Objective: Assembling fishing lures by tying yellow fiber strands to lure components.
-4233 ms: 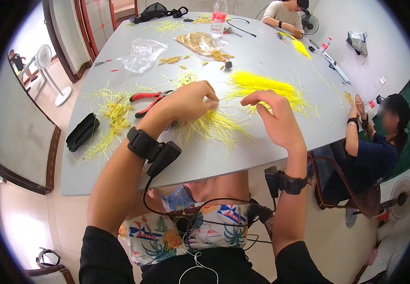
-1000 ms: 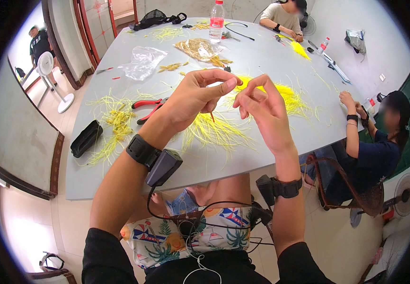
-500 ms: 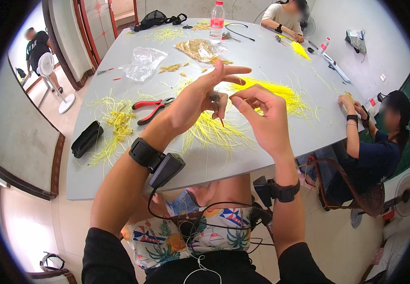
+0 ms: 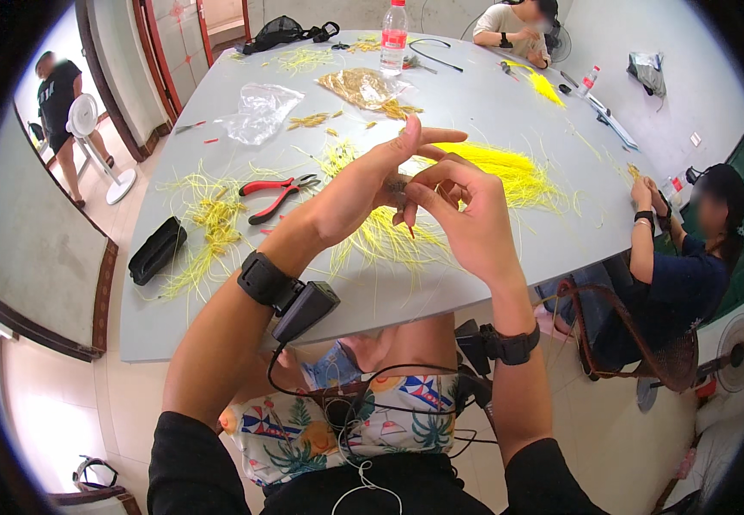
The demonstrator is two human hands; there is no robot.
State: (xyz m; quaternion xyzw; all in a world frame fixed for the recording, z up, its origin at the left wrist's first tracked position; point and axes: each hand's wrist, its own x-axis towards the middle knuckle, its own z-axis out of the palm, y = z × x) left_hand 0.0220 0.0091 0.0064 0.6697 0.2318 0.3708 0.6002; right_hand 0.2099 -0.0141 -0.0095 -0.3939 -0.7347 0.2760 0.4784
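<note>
Above the near part of the table, my left hand (image 4: 361, 187) has its thumb raised and its forefinger stretched out. Its lower fingers are curled around a small dark grey, mesh-like piece (image 4: 396, 185). A thin red tip (image 4: 411, 232) pokes out below those fingers. My right hand (image 4: 473, 215) is closed in a pinch and meets the left hand at the grey piece; its fingertips hide what they grip. Beneath both hands lies a loose spread of thin yellow-green strands (image 4: 380, 240). A bundle of brighter yellow strands (image 4: 501, 172) lies behind the right hand.
Red-handled pliers (image 4: 276, 196), knotted yellow strands (image 4: 213, 219) and a black case (image 4: 157, 249) lie left on the grey table (image 4: 243, 330). Farther back are clear plastic (image 4: 260, 112), a bag of tan pieces (image 4: 359, 86) and a bottle (image 4: 394, 43). Two people sit at the right.
My right hand has moved left, and its pinch now meets the grey piece at my left hand. A seated person at the back has raised a hand.
</note>
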